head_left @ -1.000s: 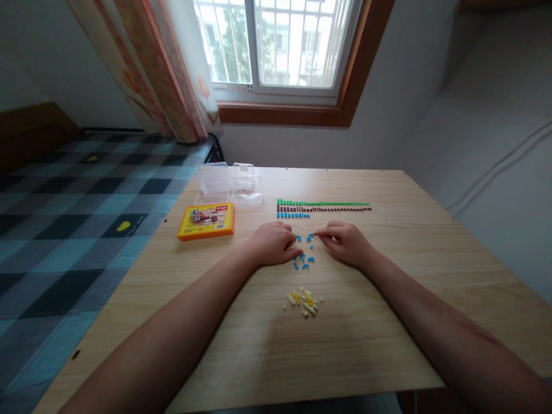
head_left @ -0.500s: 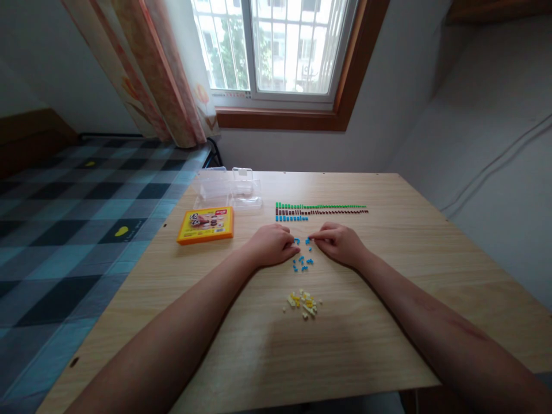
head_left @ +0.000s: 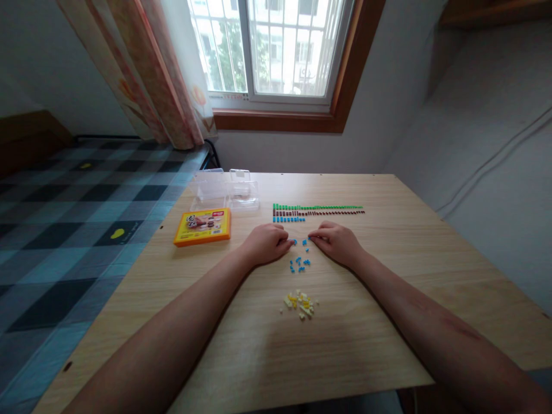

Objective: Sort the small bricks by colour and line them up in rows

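Rows of small green pieces (head_left: 319,207), brown pieces (head_left: 319,213) and a shorter row of blue pieces (head_left: 288,219) lie on the wooden table. My left hand (head_left: 267,243) has thumb and forefinger pinched at a small blue piece (head_left: 295,242). Opposite it, my right hand (head_left: 334,240) is closed, its fingertips at another blue bit (head_left: 309,238). Loose blue pieces (head_left: 299,262) are scattered just below the hands. Nearer to me sits a small heap of yellow and cream pieces (head_left: 305,305).
A yellow-orange box (head_left: 202,227) lies left of my left hand. Behind it stand open clear plastic cases (head_left: 244,195). The table (head_left: 241,356) borders a bed with a checked cover (head_left: 56,230) on the left. A window (head_left: 293,52) is beyond.
My right thumb and forefinger have come together at a blue bit. My left fingertips have closed in on a blue piece. The whole view has shifted slightly.
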Demonstrator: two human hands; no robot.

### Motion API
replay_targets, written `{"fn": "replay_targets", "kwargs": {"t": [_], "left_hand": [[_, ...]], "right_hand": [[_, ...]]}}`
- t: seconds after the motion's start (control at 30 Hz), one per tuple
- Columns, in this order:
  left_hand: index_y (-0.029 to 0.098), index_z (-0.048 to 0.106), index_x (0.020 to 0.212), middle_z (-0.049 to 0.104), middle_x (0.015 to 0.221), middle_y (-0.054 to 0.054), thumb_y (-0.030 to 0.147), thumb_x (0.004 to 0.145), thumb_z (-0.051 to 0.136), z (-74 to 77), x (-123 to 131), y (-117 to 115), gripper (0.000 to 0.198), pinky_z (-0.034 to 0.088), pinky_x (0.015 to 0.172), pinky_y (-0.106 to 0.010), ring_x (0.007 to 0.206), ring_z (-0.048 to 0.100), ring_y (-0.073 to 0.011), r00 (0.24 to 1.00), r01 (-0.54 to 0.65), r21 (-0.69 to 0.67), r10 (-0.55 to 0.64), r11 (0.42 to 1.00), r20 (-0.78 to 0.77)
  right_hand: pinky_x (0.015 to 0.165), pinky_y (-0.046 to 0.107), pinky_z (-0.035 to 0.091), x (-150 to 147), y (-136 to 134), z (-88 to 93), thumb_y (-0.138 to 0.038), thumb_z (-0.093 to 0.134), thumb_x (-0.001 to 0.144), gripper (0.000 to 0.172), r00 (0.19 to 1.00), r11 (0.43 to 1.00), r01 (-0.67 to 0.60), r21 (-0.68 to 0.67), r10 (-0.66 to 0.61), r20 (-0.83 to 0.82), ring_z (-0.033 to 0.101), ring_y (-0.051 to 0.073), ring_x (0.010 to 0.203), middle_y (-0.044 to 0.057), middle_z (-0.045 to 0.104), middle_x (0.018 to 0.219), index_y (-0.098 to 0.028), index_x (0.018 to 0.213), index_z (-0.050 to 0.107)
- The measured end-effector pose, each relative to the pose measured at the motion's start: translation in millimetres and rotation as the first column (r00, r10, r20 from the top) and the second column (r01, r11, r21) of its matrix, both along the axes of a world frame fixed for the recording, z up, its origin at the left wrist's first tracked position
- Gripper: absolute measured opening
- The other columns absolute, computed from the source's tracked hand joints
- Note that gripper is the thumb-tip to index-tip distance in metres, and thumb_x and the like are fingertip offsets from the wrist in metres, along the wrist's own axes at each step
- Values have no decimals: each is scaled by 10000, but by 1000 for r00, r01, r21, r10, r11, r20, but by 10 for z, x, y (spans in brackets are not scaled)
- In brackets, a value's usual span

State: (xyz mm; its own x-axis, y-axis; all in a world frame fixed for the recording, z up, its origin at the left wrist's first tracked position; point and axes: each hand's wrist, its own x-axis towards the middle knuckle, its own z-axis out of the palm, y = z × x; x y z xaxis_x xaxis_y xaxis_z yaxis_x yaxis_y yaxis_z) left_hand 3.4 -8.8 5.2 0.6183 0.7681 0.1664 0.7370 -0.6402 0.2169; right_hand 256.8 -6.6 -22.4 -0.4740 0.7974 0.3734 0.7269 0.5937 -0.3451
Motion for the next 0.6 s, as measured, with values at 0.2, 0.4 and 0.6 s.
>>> {"fn": "replay_targets", "kwargs": {"t": [0.2, 0.4, 0.6], "left_hand": [[185, 573, 587, 579, 661, -32, 372, 934, 512, -13, -44, 28, 399, 321, 596, -296, 620, 490, -153, 995, -55, -11, 56, 998, 83], [183, 536, 574, 559, 655, -23, 379, 936, 516, -8, -59, 31, 412, 294, 589, -288, 596, 457, -140, 989, -77, -25, 80, 997, 123], [180, 520, 568, 538, 640, -16, 365, 933, 519, -27, -68, 39, 410, 295, 587, -285, 584, 446, -133, 989, -57, -31, 60, 998, 133]], "right_hand": [[707, 282, 465, 63, 3, 44, -234, 640, 904, 138, 999, 998, -4, -61, 2, -35, 645, 171, 783, 36, 721, 889, -238, 906, 777], [725, 292, 471, 104, 18, 26, -204, 600, 928, 214, 999, 998, 28, -55, -31, -45, 653, 184, 827, 44, 732, 951, -255, 1036, 777], [680, 297, 463, 175, 17, 38, -270, 622, 926, 191, 994, 994, 100, -35, -101, -43, 625, 171, 733, 47, 728, 922, -220, 1006, 789]]}}
